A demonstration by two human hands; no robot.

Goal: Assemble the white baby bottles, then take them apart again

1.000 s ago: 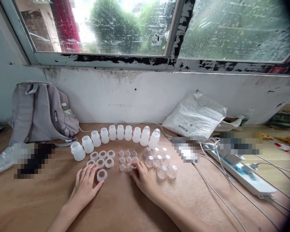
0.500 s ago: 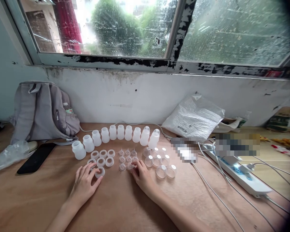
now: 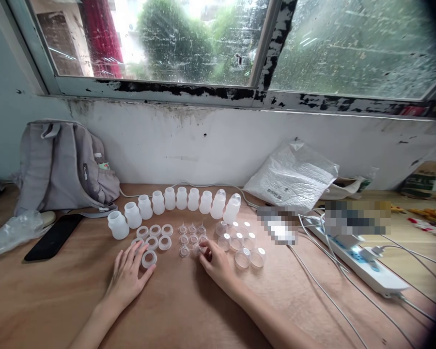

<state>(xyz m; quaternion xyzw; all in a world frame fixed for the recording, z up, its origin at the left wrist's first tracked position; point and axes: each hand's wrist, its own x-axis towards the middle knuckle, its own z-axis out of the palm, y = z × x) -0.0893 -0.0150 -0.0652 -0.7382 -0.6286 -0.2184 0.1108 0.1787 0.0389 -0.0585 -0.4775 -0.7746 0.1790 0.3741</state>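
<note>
My left hand (image 3: 128,271) lies with thumb and fingers apart beside a translucent bottle collar ring (image 3: 149,259), its index fingertip near another ring behind. More collar rings (image 3: 151,243) sit in rows just beyond. My right hand (image 3: 216,264) has curled fingers closed at the edge of a clear silicone bottle nipple (image 3: 196,250), partly hidden by the fingertips. Several other nipples (image 3: 183,239) stand in a small grid to its left and behind. Clear domed caps (image 3: 242,258) are grouped right of my right hand. Frosted baby bottles (image 3: 181,198) form an arc behind everything.
A grey backpack (image 3: 58,165), a black phone (image 3: 54,237) and a clear plastic bag (image 3: 16,235) are at the left. A silver padded bag (image 3: 292,177) leans on the wall at the right, near a white power strip (image 3: 380,276) and loose cables (image 3: 321,291).
My left index finger has lifted off the front ring, which shifted slightly left. My right hand has moved slightly right, its fingers more curled. The bottles and caps stay put.
</note>
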